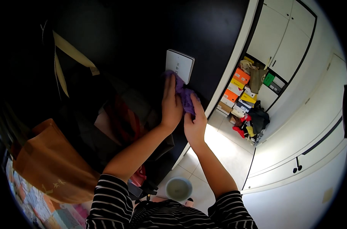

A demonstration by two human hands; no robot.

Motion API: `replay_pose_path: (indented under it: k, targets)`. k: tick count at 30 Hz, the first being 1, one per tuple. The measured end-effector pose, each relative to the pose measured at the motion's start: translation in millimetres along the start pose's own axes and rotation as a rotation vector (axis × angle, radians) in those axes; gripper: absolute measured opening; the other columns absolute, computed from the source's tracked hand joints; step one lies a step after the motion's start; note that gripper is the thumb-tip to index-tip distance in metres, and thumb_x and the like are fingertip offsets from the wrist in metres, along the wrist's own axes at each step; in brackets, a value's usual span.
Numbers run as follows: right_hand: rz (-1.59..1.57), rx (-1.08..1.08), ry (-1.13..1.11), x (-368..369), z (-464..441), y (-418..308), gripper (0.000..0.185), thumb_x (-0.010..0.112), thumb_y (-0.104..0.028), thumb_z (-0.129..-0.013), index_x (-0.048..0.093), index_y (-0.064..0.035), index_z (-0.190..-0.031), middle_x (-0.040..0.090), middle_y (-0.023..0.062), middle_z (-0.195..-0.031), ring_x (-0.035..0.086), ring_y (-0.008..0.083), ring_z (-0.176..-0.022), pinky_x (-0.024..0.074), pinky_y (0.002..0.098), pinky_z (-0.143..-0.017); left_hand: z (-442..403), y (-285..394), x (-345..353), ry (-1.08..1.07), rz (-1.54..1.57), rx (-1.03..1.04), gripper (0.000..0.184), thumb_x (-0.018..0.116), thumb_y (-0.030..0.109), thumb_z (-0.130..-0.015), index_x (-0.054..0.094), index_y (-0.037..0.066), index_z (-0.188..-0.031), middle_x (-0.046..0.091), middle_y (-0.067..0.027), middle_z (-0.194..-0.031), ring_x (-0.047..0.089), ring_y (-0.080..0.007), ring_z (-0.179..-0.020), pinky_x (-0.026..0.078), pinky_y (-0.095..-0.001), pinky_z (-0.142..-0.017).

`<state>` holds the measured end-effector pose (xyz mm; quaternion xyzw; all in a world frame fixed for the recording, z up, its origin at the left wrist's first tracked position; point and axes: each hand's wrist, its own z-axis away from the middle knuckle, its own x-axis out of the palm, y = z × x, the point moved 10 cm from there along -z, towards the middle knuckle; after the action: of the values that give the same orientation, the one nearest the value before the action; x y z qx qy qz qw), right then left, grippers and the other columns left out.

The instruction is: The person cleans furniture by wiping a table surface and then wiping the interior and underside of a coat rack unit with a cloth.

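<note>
A fuzzy purple cloth (187, 100) is bunched between my two hands in front of a dark panel. My left hand (171, 105) has its fingers stretched upward along the cloth, holding its left end. The other end is in my right hand (195, 124), gripped between thumb and fingers. Just above, a flat white box-like object (179, 65) with dark lettering is against the dark panel (213, 49). The purple cloth reaches its lower edge; whether they touch I cannot tell.
A brown bag (55, 164) stands at the lower left, near pale straps (74, 51). A bucket of water (179, 189) is on the tiled floor below me. Stacked shoeboxes (234, 89) and a clothes pile (253, 124) lie right, near a white door (307, 126).
</note>
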<state>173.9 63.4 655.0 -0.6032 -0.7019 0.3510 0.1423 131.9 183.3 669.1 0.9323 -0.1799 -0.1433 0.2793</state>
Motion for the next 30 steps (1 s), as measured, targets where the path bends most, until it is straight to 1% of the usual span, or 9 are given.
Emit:
replay_pose_path:
  k: [5, 8, 12, 14, 16, 20, 25, 28, 30]
  targets:
    - [-0.074, 0.031, 0.005, -11.5, -7.2, -11.8, 0.055, 0.043, 0.010, -0.077, 0.048, -0.0003, -0.131, 0.052, 0.0184, -0.130, 0.051, 0.0260, -0.120, 0.0380, 0.0297, -0.101, -29.6, 28.7, -6.1, 0.087, 0.115, 0.060, 0.059, 0.037, -0.011, -0.083, 0.034, 0.000, -0.141, 0.031, -0.0231, -0.146, 0.031, -0.0367, -0.136, 0.027, -0.0369, -0.110]
    - [-0.072, -0.032, 0.036, -16.5, -9.1, -17.2, 0.056, 0.046, 0.008, -0.076, 0.050, -0.0039, -0.130, 0.052, 0.0226, -0.129, 0.052, 0.0353, -0.119, 0.0438, 0.0335, -0.095, -33.1, 43.1, -3.7, 0.021, 0.061, 0.149, 0.059, 0.038, -0.012, -0.082, 0.037, 0.001, -0.139, 0.033, -0.0225, -0.145, 0.033, -0.0364, -0.134, 0.028, -0.0364, -0.109]
    - [-0.073, -0.012, 0.031, -18.8, -2.5, -7.2, 0.056, 0.045, 0.009, -0.076, 0.050, -0.0028, -0.130, 0.052, 0.0212, -0.130, 0.051, 0.0322, -0.121, 0.0407, 0.0324, -0.099, -7.9, 39.1, 7.7, -0.143, 0.031, 0.189, 0.061, 0.038, -0.013, -0.081, 0.037, 0.001, -0.140, 0.034, -0.0228, -0.145, 0.034, -0.0368, -0.134, 0.029, -0.0362, -0.109]
    - [-0.069, 0.042, -0.012, -15.6, 0.3, -3.5, 0.056, 0.043, 0.010, -0.077, 0.048, -0.0013, -0.131, 0.051, 0.0188, -0.132, 0.049, 0.0266, -0.124, 0.0362, 0.0299, -0.103, -11.8, 29.1, -1.2, -0.051, -0.002, 0.145, 0.061, 0.040, -0.010, -0.083, 0.032, 0.002, -0.142, 0.031, -0.0220, -0.146, 0.032, -0.0370, -0.134, 0.028, -0.0373, -0.109]
    - [-0.054, -0.002, -0.011, -13.4, -1.9, -16.4, 0.054, 0.046, 0.009, -0.079, 0.049, -0.0030, -0.131, 0.052, 0.0196, -0.131, 0.048, 0.0292, -0.126, 0.0361, 0.0310, -0.103, -25.5, 25.7, -8.9, 0.034, -0.004, 0.114, 0.062, 0.040, -0.010, -0.083, 0.029, 0.001, -0.143, 0.029, -0.0218, -0.147, 0.031, -0.0369, -0.135, 0.028, -0.0373, -0.110]
    - [-0.051, -0.018, 0.001, -13.1, -7.5, -21.7, 0.053, 0.046, 0.008, -0.080, 0.049, -0.0032, -0.132, 0.053, 0.0189, -0.130, 0.049, 0.0262, -0.124, 0.0374, 0.0299, -0.101, -43.9, 48.9, -11.9, 0.044, 0.040, 0.202, 0.059, 0.040, -0.011, -0.082, 0.035, -0.001, -0.139, 0.032, -0.0222, -0.146, 0.034, -0.0369, -0.133, 0.029, -0.0366, -0.109]
    - [-0.100, 0.029, 0.003, -14.9, -0.7, -2.1, 0.052, 0.045, 0.008, -0.080, 0.049, -0.0033, -0.131, 0.053, 0.0180, -0.130, 0.050, 0.0251, -0.123, 0.0378, 0.0291, -0.101, -18.8, 48.4, 5.2, -0.172, -0.014, 0.254, 0.060, 0.043, -0.011, -0.080, 0.038, 0.001, -0.139, 0.035, -0.0204, -0.145, 0.035, -0.0367, -0.133, 0.031, -0.0364, -0.108]
    - [-0.004, -0.038, -0.011, -11.3, 0.9, -7.9, 0.052, 0.046, 0.008, -0.081, 0.049, -0.0036, -0.131, 0.053, 0.0178, -0.131, 0.050, 0.0265, -0.123, 0.0380, 0.0296, -0.101, -23.3, 25.7, -8.5, -0.032, 0.005, 0.124, 0.060, 0.042, -0.011, -0.081, 0.037, 0.001, -0.140, 0.033, -0.0209, -0.145, 0.035, -0.0365, -0.133, 0.030, -0.0365, -0.109]
    - [-0.037, -0.004, -0.024, -8.7, -1.4, -15.0, 0.051, 0.047, 0.007, -0.081, 0.049, -0.0041, -0.131, 0.053, 0.0179, -0.131, 0.050, 0.0277, -0.123, 0.0385, 0.0300, -0.101, -36.6, 26.4, -12.5, 0.026, 0.000, 0.144, 0.060, 0.041, -0.011, -0.081, 0.035, 0.000, -0.140, 0.032, -0.0212, -0.146, 0.034, -0.0368, -0.134, 0.029, -0.0363, -0.109]
